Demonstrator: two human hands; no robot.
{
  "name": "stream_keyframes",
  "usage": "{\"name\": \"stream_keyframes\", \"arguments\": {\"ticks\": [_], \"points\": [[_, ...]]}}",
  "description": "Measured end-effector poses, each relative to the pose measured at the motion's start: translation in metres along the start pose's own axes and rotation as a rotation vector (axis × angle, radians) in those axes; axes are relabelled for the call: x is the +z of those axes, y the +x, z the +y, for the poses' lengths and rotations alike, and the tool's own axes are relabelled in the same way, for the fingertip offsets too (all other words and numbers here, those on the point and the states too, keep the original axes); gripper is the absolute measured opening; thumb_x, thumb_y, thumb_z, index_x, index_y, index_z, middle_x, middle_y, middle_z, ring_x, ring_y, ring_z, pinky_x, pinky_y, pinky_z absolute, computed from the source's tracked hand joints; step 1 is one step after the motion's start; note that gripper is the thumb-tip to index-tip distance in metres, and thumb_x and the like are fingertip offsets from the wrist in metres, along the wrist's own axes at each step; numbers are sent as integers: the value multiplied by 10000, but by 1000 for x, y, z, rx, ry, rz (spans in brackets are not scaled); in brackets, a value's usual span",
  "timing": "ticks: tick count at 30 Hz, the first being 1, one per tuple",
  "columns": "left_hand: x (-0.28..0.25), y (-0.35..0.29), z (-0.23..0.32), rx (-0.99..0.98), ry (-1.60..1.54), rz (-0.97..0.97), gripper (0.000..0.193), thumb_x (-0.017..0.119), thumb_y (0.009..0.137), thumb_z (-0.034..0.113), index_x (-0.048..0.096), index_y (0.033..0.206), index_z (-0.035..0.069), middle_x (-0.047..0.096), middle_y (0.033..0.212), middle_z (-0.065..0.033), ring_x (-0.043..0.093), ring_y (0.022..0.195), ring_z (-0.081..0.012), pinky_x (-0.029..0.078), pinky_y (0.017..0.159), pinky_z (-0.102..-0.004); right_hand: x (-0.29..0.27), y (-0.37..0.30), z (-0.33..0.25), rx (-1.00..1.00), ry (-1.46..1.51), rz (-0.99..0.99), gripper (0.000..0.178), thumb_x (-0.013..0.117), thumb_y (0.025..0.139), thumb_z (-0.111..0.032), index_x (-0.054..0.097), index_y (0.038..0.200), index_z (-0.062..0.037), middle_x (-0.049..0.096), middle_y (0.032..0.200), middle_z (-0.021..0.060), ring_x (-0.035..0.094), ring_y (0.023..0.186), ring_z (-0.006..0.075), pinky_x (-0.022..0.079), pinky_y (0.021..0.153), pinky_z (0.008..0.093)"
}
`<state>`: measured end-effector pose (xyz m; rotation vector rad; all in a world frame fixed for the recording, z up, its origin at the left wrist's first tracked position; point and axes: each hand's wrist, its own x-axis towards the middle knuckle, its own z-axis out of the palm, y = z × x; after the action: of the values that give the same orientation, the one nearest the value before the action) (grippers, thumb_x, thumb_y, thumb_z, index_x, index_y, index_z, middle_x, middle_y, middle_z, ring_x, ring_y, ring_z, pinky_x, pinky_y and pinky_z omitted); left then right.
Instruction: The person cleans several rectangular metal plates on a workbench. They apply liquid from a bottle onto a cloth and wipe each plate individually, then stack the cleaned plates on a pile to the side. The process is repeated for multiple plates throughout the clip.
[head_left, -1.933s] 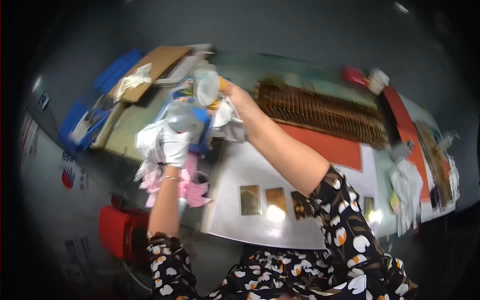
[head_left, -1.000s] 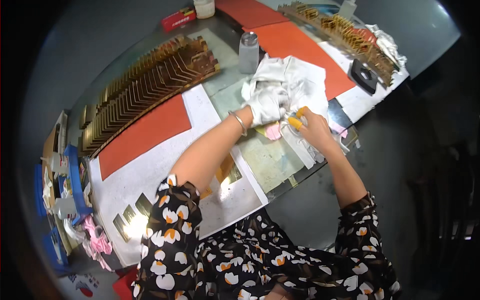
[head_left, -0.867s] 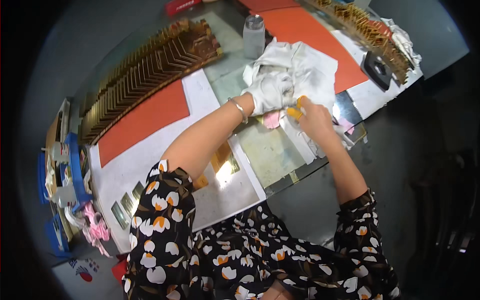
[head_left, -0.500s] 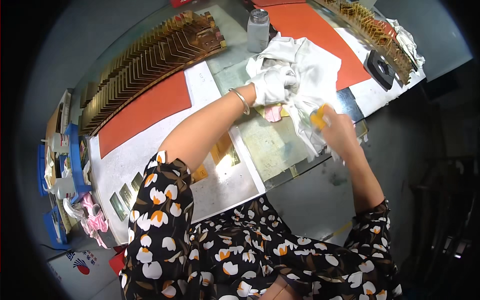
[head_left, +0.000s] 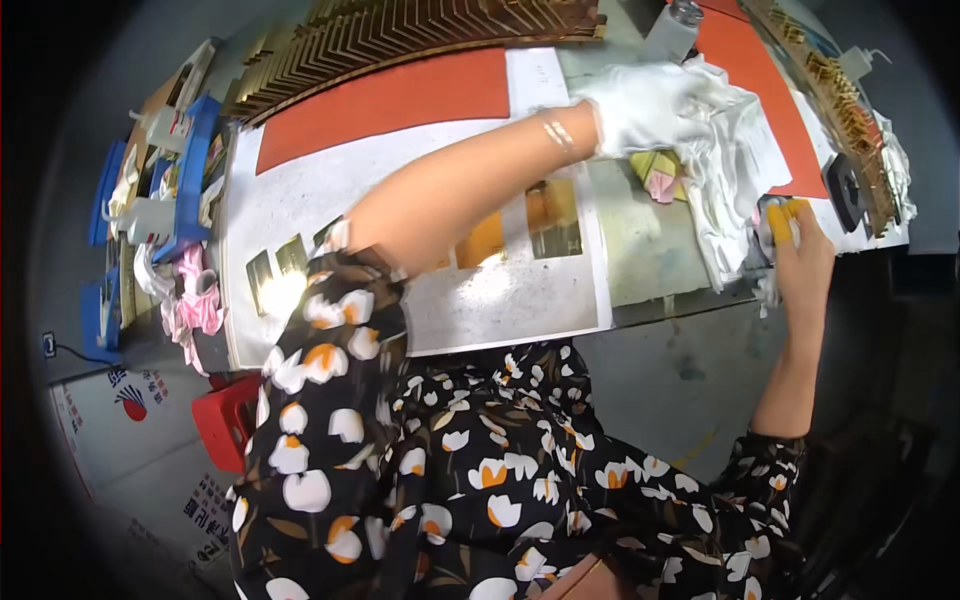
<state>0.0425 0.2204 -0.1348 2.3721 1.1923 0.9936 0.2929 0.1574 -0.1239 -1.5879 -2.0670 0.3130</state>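
My left hand [head_left: 655, 108], in a white glove, is closed on a bunched white cloth [head_left: 735, 150] at the right part of the worktable. The cloth's loose end hangs down toward the table's near edge. My bare right hand [head_left: 805, 255] is just right of that end, its fingers bent together. Bright yellow shows at its fingertips; whether this is finger covers or a handle I cannot tell. Some greyish white material hangs beside these fingers, and what they pinch is unclear. Left of the cloth lies a small yellow and pink rag [head_left: 660, 183].
Brass-coloured plates stand in a long rack [head_left: 420, 35] at the back. Red-orange sheets [head_left: 385, 105] lie before it and at the right. A clear bottle [head_left: 674, 32], a black block [head_left: 843, 192] and flat metallic plates [head_left: 553, 218] are also on the table. Blue bins [head_left: 190, 200] stand left.
The view has swung, shifting the table in the picture. My right hand has moved right, away from my left hand. My left hand remains at the white cloth.
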Motion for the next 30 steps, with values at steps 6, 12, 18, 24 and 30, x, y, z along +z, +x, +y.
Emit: {"name": "stream_keyframes", "arguments": {"ticks": [6, 12, 18, 24, 30], "points": [[-41, -163, 18, -237, 533, -7, 802, 660, 636, 555, 446, 1207, 34, 499, 1184, -158, 464, 1127, -304, 321, 981, -444, 53, -33, -88, -109, 233, -478, 212, 595, 814, -226, 568, 922, -45, 613, 685, 172, 598, 656, 344, 452, 616, 394], [-19, -186, 25, -425, 618, -43, 892, 690, 553, 587, 473, 1184, -5, 433, 1256, -168, 331, 1247, -321, 208, 1023, -518, 143, 20, -116, -367, -17, -403, 189, 546, 787, -203, 555, 871, -33, 607, 685, 194, 587, 685, 381, 434, 619, 477], [-20, -185, 21, -477, 654, -70, 866, 669, 569, 588, 493, 1165, -15, 418, 1265, -163, 302, 1257, -323, 196, 1016, -533, 165, 38, -131, -346, -91, -415, 165, 559, 734, -170, 589, 817, -31, 623, 722, 189, 603, 703, 368, 460, 628, 461], [-23, -179, 14, -534, 605, -183, 918, 603, 618, 644, 434, 1253, 4, 358, 1339, -134, 222, 1303, -307, 131, 1036, -529, 169, 35, -135, -299, -102, -440, 198, 600, 719, -176, 593, 811, -1, 619, 706, 204, 615, 699, 366, 476, 630, 455], [-21, -184, 10, -439, 580, -65, 879, 666, 568, 593, 477, 1219, 34, 386, 1309, -132, 267, 1276, -338, 197, 1007, -551, 164, 21, -130, -306, -141, -450, 229, 607, 726, -183, 574, 842, 12, 618, 689, 199, 618, 676, 359, 479, 614, 449]]}}
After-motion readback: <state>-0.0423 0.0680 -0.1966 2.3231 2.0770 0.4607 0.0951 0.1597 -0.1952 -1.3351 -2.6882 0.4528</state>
